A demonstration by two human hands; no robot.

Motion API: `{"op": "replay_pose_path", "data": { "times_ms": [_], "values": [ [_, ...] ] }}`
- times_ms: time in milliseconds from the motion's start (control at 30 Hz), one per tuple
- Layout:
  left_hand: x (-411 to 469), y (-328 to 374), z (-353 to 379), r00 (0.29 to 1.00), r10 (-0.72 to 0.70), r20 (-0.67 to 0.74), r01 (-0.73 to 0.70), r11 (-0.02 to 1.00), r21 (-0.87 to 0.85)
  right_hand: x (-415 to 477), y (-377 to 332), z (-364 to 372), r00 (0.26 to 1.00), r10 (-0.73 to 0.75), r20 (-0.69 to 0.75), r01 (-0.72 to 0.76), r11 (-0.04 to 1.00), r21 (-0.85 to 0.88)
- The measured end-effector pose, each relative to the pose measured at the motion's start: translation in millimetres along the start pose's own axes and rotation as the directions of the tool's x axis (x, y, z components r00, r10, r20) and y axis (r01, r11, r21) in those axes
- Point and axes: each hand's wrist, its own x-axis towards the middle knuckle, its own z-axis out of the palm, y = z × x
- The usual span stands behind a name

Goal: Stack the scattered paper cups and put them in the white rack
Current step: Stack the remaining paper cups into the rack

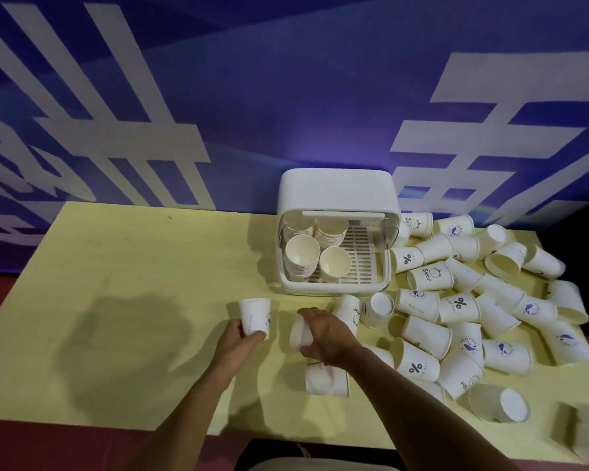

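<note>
My left hand [240,338] grips an upright white paper cup [255,316] near its base, in front of the white rack [337,198]. Just to the right, my right hand [327,331] curls over a second cup [300,331] lying on its side, its bottom facing left. The rack stands at the back of the yellow table [116,283] with its lid raised. Inside it are several stacks of nested cups [301,253]. A large pile of scattered cups [473,300] lies to the right of the rack and of my right hand.
Another cup [327,379] lies under my right forearm. A blue wall with big white characters [116,137] rises directly behind the table. The table's front edge runs close to my body, with red floor [31,450] beyond it.
</note>
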Motion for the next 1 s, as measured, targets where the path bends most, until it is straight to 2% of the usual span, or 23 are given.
{"op": "replay_pose_path", "data": {
  "times_ms": [133,233,367,567,800,1000],
  "values": [
    [4,0,-4,0.997,-0.016,-0.069,0.014,1.0,-0.026,-3,-1,-17,0.977,0.137,-0.161,-0.056,0.903,0.426],
    [-1,4,5,0.997,-0.001,-0.071,-0.001,0.999,-0.034,-8,8,-39,0.953,0.185,-0.242,-0.021,0.832,0.554],
    [-10,17,27,0.999,0.043,-0.026,-0.045,0.998,-0.043,-12,29,-78,0.897,0.265,-0.353,-0.021,0.825,0.565],
    [-19,33,57,0.994,0.107,0.027,-0.106,0.994,-0.021,-5,44,-121,0.776,0.257,-0.576,0.091,0.858,0.505],
    [-24,41,63,0.99,0.139,0.014,-0.139,0.989,0.048,19,45,-112,0.836,0.198,-0.511,0.061,0.893,0.445],
    [-24,53,65,0.988,0.153,0.02,-0.154,0.986,0.069,25,47,-98,0.847,0.196,-0.493,-0.005,0.932,0.363]
  ]
}}
